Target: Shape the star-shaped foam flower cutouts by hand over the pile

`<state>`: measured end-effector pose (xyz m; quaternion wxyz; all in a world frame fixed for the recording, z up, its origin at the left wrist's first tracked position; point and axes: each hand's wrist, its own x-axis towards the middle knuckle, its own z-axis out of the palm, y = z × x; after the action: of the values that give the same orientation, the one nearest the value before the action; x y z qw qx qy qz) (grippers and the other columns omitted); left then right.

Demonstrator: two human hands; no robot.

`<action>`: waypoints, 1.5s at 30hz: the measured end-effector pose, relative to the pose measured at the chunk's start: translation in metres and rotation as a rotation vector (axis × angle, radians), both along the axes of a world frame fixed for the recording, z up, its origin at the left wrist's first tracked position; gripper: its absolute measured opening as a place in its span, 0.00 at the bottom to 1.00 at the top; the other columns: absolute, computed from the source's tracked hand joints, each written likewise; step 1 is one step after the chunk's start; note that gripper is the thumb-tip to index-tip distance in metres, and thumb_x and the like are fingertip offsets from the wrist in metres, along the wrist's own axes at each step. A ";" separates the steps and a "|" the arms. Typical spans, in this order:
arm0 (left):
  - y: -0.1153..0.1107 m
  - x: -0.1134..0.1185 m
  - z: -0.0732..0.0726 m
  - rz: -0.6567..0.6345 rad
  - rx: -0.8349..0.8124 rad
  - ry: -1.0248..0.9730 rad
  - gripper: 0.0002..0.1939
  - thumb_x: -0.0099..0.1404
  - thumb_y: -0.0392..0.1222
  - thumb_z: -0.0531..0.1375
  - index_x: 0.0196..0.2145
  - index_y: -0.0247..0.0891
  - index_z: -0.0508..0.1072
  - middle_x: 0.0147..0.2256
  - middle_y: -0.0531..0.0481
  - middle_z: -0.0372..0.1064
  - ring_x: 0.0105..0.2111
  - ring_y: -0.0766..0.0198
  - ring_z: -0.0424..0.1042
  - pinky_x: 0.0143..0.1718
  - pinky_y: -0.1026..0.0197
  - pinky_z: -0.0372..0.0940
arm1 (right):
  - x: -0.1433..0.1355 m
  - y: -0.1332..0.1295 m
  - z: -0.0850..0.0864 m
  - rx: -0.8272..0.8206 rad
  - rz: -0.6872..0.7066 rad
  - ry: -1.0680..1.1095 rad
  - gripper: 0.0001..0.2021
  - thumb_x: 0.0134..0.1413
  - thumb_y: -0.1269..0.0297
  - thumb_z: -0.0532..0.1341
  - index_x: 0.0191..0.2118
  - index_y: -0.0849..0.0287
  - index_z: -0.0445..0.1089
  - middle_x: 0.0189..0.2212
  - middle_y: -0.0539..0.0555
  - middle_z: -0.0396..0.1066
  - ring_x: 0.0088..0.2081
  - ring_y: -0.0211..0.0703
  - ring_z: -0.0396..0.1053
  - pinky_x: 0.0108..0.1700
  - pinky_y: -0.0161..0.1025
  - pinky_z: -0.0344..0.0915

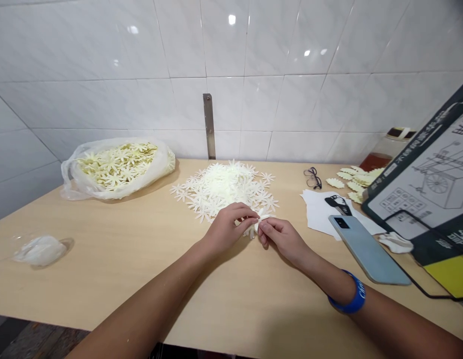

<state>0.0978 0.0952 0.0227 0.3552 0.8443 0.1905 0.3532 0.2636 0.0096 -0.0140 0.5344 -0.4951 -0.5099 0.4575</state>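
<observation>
Between my two hands is a small white flower-shaped cutout (262, 217), pinched at the front edge of a heap. My left hand (233, 225) grips its left side with thumb and fingertips. On the other side, my right hand (279, 236) has its thumb and fingers closed on the same cutout. Just behind them spreads the heap of white flower cutouts (227, 182), thin and many-petalled. Fingers hide part of the held piece. A blue wristband (349, 294) circles my right wrist.
A plastic bag (164, 159) of yellowish flower cutouts lies at the back left, a clear bag with white contents (42, 249) nearer. On the right are glasses (313, 177), leaf-shaped cutouts (354, 174), white paper (316, 212), a phone (369, 252), a jar (384, 149) and a dark printed box (426, 184).
</observation>
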 end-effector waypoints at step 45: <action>0.004 -0.004 0.002 0.142 -0.004 -0.054 0.10 0.65 0.42 0.57 0.39 0.44 0.79 0.42 0.45 0.73 0.46 0.57 0.70 0.49 0.56 0.63 | -0.002 0.000 0.001 -0.035 -0.082 0.002 0.21 0.55 0.46 0.62 0.23 0.59 0.68 0.18 0.49 0.64 0.22 0.37 0.61 0.27 0.37 0.59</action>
<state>0.0941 0.0990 0.0245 0.3359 0.8182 0.2410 0.3997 0.2620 0.0094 -0.0127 0.5443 -0.5244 -0.4805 0.4449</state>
